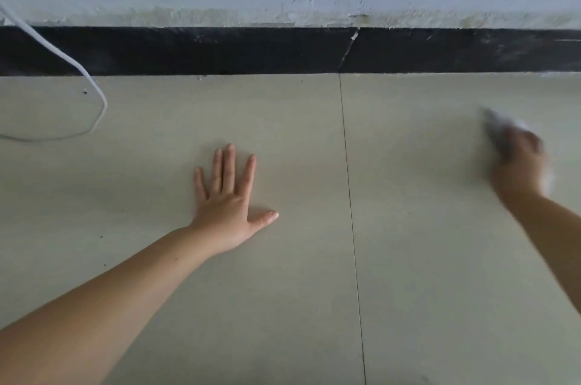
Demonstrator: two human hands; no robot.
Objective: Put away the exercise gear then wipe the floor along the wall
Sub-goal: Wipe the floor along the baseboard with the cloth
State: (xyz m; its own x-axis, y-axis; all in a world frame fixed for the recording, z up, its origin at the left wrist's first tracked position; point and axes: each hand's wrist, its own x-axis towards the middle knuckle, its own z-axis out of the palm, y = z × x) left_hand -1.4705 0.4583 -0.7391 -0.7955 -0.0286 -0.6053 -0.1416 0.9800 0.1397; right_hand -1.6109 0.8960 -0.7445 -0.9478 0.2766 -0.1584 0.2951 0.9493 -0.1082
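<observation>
Floor (283, 290) wiping: left hand (228, 205) flat at 6 o'clock for balance, blurry right hand (522, 170) at 3 gripping white cloth (518, 125).

The left hand (228, 199) is laid flat on the pale tiled floor (283, 290), fingers straight and spread. A whitish cloth (503, 128) is gripped against the floor by the blurred right hand (520, 164), near the black skirting (220, 51). A white cable (78, 70) is looped at far left.
</observation>
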